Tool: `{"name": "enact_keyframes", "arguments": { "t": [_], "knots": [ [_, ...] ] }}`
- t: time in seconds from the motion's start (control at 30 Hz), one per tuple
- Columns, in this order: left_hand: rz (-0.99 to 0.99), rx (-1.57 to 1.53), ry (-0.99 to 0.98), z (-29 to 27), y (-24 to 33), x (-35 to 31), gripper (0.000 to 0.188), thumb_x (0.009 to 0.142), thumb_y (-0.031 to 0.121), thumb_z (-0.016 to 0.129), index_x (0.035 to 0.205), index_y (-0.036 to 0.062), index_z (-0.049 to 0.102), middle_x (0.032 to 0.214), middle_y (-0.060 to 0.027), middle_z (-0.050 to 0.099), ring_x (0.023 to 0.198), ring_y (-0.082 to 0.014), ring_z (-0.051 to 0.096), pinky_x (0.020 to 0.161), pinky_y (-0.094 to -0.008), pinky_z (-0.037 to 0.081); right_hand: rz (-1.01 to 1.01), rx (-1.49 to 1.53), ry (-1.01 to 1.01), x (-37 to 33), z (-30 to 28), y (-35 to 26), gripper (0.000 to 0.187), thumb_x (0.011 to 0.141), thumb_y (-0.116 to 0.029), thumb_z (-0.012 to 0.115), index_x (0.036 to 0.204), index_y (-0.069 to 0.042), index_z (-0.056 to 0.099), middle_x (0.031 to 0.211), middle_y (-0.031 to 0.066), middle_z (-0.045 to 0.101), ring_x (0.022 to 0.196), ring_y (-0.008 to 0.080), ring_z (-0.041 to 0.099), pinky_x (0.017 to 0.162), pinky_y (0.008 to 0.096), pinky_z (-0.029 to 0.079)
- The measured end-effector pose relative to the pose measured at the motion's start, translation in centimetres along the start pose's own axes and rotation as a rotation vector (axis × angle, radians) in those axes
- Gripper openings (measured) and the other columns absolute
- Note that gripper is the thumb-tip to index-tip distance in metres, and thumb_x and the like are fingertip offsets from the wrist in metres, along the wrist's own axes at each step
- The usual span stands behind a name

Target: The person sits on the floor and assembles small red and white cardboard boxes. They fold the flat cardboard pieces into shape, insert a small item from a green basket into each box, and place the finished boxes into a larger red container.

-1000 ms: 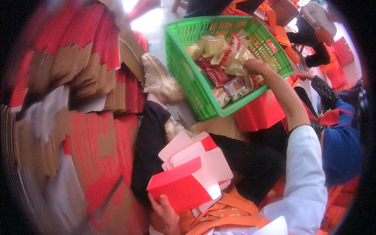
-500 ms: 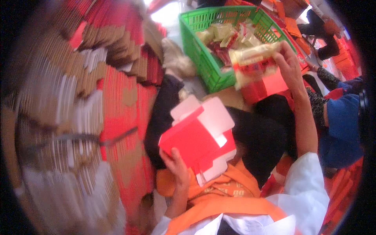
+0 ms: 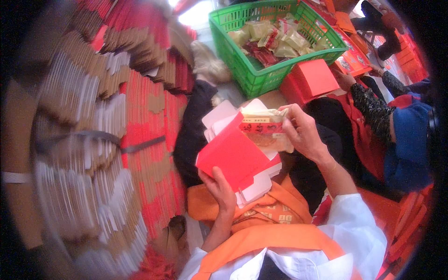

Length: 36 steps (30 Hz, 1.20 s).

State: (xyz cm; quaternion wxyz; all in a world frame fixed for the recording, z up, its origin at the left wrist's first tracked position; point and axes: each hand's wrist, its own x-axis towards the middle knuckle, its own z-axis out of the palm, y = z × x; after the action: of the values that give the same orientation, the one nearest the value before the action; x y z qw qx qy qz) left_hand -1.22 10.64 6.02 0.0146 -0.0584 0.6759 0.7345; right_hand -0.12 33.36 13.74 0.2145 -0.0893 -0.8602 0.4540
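A red carton [image 3: 231, 161] with white inner flaps spread open lies over my lap, tilted. My left hand [image 3: 220, 187] grips its near left edge, thumb on the red face and the other fingers partly hidden underneath. Between the pinched fingers of my right hand [image 3: 305, 133] is a clear, cream-coloured packet [image 3: 263, 128] with a red printed band. The packet is right at the carton's upper right side, partly overlapped by the red panel; I cannot tell how far inside it is.
Ahead stands a green plastic crate [image 3: 275, 73] holding several similar packets [image 3: 289, 44]. A red box [image 3: 310, 79] sits against its near side. Tall stacks of flattened cartons [image 3: 144, 121], some strapped, fill the left. At right, a co-worker's patterned sleeve [image 3: 371, 105] reaches toward orange-red boxes [image 3: 352, 60].
My right hand has brought the packet from beside the crate down and left to the carton. My left hand still holds the carton, which has shifted slightly. The co-worker's forearm shows more.
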Motion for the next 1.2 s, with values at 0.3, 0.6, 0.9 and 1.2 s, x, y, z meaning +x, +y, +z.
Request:
{"name": "enact_keyframes", "arguments": {
  "t": [0.3, 0.6, 0.9, 1.2],
  "knots": [
    [-0.065, -0.064, -0.164, 0.4, 0.2, -0.5, 0.039, 0.091, 0.019, 0.043, 0.123, 0.0016, 0.031, 0.116, -0.0095, 0.043, 0.107, -0.0172, 0.040, 0.092, -0.0306, 0.032, 0.112, 0.066, -0.343, -0.2, -0.2, -1.6, 0.008, 0.084, -0.005, 0.047, 0.090, 0.001, 0.049, 0.074, 0.0105, 0.056, 0.070, 0.0143, 0.058, 0.063, 0.0271, 0.047],
    [-0.321, -0.296, 0.024, -0.2, 1.6, 0.4, 0.044, 0.092, 0.031, 0.041, 0.124, 0.0017, 0.031, 0.117, -0.0134, 0.044, 0.102, -0.0208, 0.047, 0.087, -0.0341, 0.039, 0.137, 0.104, -0.230, -3.3, -0.4, -2.5, 0.027, 0.085, -0.006, 0.050, 0.111, 0.000, 0.047, 0.101, 0.0139, 0.057, 0.096, 0.0200, 0.056, 0.082, 0.0307, 0.045],
    [-0.481, -0.243, -0.175, -1.1, -1.1, -6.5, 0.058, 0.090, 0.034, 0.043, 0.135, 0.0054, 0.018, 0.133, -0.0126, 0.031, 0.119, -0.0223, 0.036, 0.096, -0.0352, 0.032, 0.082, 0.285, -0.191, -6.9, 2.8, -2.4, 0.034, 0.077, 0.000, 0.058, 0.110, 0.003, 0.053, 0.098, 0.0147, 0.061, 0.090, 0.0216, 0.061, 0.078, 0.0281, 0.047],
    [-0.015, 0.143, -0.767, -5.2, -0.5, -4.6, 0.065, 0.082, 0.044, 0.054, 0.128, 0.0022, 0.037, 0.133, -0.0194, 0.032, 0.124, -0.0293, 0.033, 0.100, -0.0377, 0.029, 0.339, 0.547, -0.629, -11.9, 1.3, -0.6, 0.030, 0.082, -0.002, 0.052, 0.112, 0.003, 0.051, 0.106, 0.0136, 0.060, 0.098, 0.0188, 0.058, 0.085, 0.0282, 0.044]
  ]
}}
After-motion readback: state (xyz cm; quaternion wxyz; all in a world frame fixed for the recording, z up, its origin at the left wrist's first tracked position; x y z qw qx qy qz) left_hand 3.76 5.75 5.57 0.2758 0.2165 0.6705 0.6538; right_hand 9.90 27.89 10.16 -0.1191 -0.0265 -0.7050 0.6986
